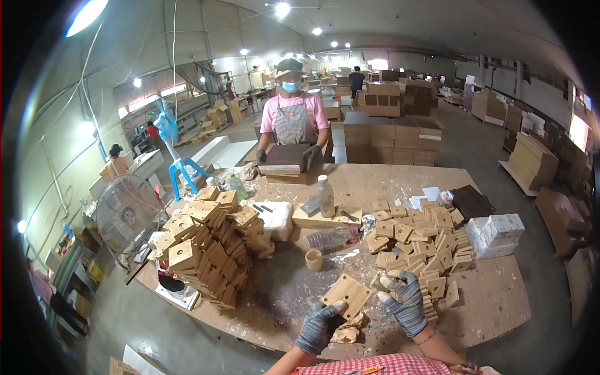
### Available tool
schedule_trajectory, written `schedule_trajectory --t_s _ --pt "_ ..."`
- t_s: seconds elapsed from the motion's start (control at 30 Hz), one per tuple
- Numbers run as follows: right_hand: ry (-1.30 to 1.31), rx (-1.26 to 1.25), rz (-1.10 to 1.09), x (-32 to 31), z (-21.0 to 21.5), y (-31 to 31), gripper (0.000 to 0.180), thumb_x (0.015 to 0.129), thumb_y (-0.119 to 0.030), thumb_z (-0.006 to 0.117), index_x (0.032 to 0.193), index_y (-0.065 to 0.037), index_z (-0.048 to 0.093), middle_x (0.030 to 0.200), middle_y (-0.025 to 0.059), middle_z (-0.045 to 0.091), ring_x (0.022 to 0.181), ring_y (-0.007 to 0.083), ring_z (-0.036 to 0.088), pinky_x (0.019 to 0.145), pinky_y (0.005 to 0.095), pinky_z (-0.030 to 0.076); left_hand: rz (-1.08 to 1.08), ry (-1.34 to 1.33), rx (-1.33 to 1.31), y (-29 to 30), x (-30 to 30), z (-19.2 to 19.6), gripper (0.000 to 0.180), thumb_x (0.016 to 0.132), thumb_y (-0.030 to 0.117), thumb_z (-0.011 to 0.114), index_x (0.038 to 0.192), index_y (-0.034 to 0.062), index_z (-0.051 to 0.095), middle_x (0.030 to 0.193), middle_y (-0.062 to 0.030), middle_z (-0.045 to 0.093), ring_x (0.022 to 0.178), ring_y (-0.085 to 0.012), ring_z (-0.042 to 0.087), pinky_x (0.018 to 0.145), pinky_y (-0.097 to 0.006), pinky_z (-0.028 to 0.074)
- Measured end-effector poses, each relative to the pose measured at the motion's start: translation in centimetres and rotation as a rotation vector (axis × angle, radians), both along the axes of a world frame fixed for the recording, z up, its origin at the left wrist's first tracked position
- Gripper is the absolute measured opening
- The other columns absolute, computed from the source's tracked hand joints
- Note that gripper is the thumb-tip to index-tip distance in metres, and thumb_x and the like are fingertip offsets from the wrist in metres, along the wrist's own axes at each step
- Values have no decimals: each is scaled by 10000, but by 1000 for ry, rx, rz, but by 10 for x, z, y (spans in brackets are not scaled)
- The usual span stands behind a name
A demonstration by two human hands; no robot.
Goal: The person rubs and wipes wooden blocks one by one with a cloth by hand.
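Note:
My left hand [317, 326], in a grey knitted glove, grips a square wooden plate [347, 295] by its near-left corner, thumb on top. The plate is tilted and has a few small holes in its face. Just right of it, my right hand [405, 300], gloved alike, is raised with fingertips bent together; anything between them is too small to make out. A crumpled tan cloth or paper [347, 332] lies below the plate. Close to my right hand spreads a loose heap of similar wooden plates [425, 249]. Tall stacks of such plates [209, 256] stand at the left.
A small tan pot [314, 260], a clear bottle lying down [331, 237] and an upright bottle [325, 197] occupy the middle of the worktable [494, 306]. White-wrapped blocks [497, 235] sit right. A fan [128, 212] stands left. Across the table, a person [295, 119] holds dark boards [284, 157].

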State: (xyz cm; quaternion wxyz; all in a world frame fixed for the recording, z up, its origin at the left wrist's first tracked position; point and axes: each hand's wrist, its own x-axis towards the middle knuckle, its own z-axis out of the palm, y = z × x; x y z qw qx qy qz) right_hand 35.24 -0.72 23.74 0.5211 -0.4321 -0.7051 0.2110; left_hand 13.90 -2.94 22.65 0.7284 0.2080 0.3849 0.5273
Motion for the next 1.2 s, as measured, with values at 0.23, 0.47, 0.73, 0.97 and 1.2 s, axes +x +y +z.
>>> schedule_trajectory --t_s 0.23,0.47,0.73,0.97,1.2 --pt "27 -161 18 -1 -55 34 323 760 -4 648 1064 4 537 1031 72 522 941 191 576 815 264 471 99 261 40 -10 -29 -45 336 767 129 666 1070 18 571 928 -51 616 795 -139 596 684 -231 497" --pt "-822 -308 -104 11 -189 109 412 743 -369 587 984 -39 637 1019 174 572 967 313 523 894 430 385 70 394 87 -29 -49 -101 332 792 129 634 1061 -50 554 943 -121 614 863 -241 595 756 -329 506" --pt "-1201 -468 -173 2 -188 129 449 749 -427 548 1056 -110 631 1140 165 545 1084 301 475 990 448 294 192 -154 -184 -38 -39 -112 410 809 150 604 1144 -54 484 1042 -153 587 997 -266 550 876 -406 457" --pt "-794 -454 147 -37 -151 88 547 739 -526 557 1097 -114 601 1197 142 511 1074 289 464 1008 451 261 334 205 -176 -48 -55 -133 293 811 168 578 1058 11 559 1030 -138 590 957 -222 565 767 -362 504" --pt "-959 -363 288 -70 -175 54 500 771 -495 534 1086 -115 612 1061 149 584 1006 289 531 908 425 370 466 -28 -322 -38 -39 -110 357 806 277 576 1078 52 530 950 -91 577 838 -231 566 673 -346 511"
